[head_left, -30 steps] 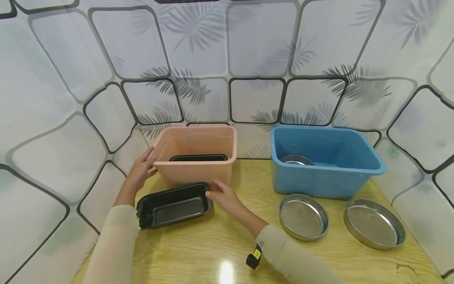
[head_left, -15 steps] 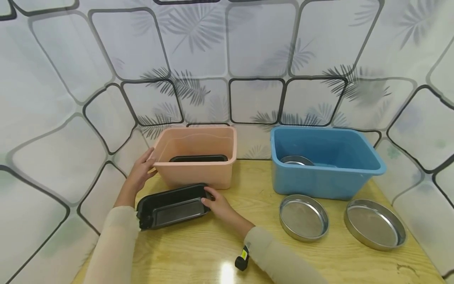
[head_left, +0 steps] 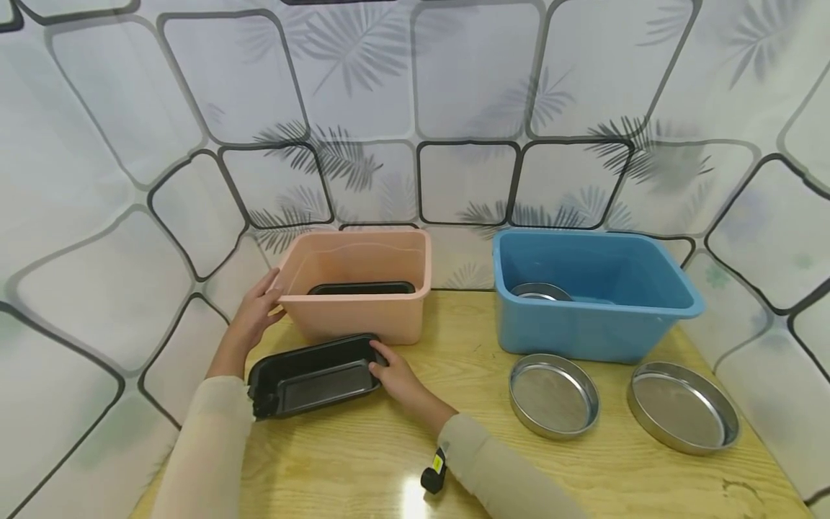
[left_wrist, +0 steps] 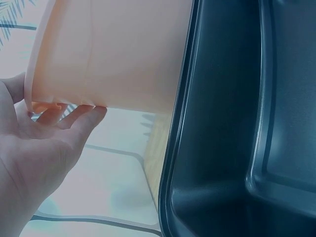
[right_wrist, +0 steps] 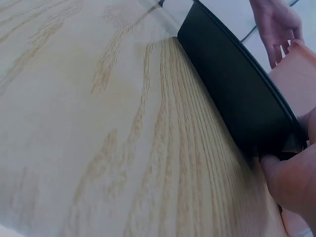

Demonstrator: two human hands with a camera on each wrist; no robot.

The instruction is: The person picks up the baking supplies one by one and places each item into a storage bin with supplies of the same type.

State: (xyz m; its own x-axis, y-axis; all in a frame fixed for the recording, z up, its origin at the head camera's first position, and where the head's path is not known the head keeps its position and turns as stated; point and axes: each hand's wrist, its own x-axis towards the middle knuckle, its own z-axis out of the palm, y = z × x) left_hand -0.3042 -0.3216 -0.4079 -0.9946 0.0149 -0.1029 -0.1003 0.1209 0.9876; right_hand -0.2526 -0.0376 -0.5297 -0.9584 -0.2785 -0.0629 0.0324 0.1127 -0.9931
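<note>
The head view shows, nearest, the right hand [head_left: 398,378] closed on the right end of the black pan [head_left: 327,386] on the desk [head_left: 350,461], likely because that narrow end offers an edge to pinch. Just beyond, the left hand [head_left: 255,315], fingers bent, grips the left front rim corner of the peach bin [head_left: 357,318], perhaps steadying it; a second black pan [head_left: 362,288] lies inside.

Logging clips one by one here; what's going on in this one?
A person's right hand grips the right end of a black pan in front of a pink bin. The left hand holds that bin's rim at its left; another black rim shows inside. To the right, a round metal pan sits in a blue bin, and two round pans lie in front of it.
</note>
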